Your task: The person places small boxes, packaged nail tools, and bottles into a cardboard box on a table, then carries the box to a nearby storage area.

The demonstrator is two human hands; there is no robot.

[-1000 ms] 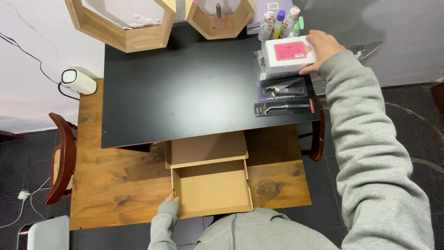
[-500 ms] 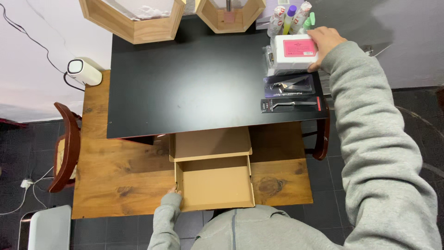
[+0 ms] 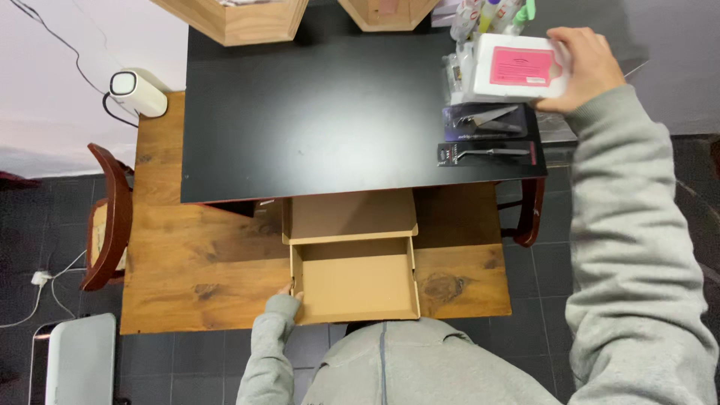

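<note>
While the left hand (image 3: 291,295) steadies the open cardboard box (image 3: 354,279), the right hand (image 3: 583,69), unmoved, still grips the white packet (image 3: 517,69).

Right arm, grey-sleeved: extended far forward, right hand (image 3: 583,66) curled in a grip. Left hand (image 3: 289,294): drawn close, mostly sleeve-covered, fingers barely showing.

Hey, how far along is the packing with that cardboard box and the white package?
Done: the cardboard box lies open on the wooden table, lid flap back, nothing inside. In hand: the right hand grips the white package with a pink label at the far edge of the black board; the left hand touches the box's left wall. Left: nothing is in the box yet; two tool packs lie on the board.
</note>
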